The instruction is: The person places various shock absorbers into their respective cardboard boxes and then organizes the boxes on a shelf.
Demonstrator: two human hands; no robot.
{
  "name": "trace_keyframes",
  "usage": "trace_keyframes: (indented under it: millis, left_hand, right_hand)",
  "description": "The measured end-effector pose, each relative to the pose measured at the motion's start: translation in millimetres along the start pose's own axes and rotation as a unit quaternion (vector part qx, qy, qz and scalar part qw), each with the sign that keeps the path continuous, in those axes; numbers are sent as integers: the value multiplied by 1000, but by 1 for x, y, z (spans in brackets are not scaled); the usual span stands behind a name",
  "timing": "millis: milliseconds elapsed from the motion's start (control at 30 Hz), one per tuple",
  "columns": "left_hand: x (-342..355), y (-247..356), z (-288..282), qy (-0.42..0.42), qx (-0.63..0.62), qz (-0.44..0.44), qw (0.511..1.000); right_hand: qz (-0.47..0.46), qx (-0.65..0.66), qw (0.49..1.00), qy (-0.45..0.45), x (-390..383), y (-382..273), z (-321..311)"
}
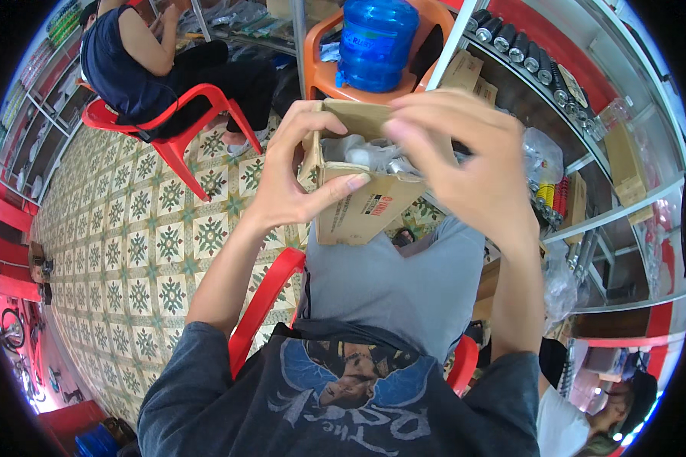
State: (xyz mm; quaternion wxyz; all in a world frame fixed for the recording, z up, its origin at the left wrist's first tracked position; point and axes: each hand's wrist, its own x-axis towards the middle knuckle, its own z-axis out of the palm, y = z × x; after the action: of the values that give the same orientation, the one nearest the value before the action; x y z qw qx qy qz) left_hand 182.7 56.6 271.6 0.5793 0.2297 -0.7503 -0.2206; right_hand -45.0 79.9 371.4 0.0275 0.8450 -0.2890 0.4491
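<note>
A brown cardboard box (pixel 362 212) with its top open rests upright by my knees. My left hand (pixel 301 164) grips its left side, the thumb pressed along the front rim and the fingers behind the left edge. Inside lie white and silvery pieces (pixel 358 154) wrapped in clear plastic; their kind is not plain. Over the box's right end hangs my right hand (pixel 472 152), its fingers smeared by motion. Whether it holds anything does not show.
Ahead stands an orange chair (pixel 320 53) bearing a blue water jug (pixel 377 46). A person (pixel 141 61) sits on a red plastic chair (pixel 177 145) at the far left. Right of me, metal shelves (pixel 587 225) hold shock absorbers (pixel 518 49). Another person (pixel 587 419) is at the lower right.
</note>
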Motion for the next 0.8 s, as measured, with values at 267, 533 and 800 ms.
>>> trace_keyframes:
  millis: [267,533,800]
  left_hand:
    - [-8,-1,-6,15,-63,-44,997]
    - [-11,1,5,42,-65,-73,994]
    - [-43,-11,32,164,-181,-101,964]
  right_hand:
    - [485,259,809,207,-93,-1,7]
    - [285,355,858,239,-78,-19,70]
    - [90,116,982,122,-72,-6,62]
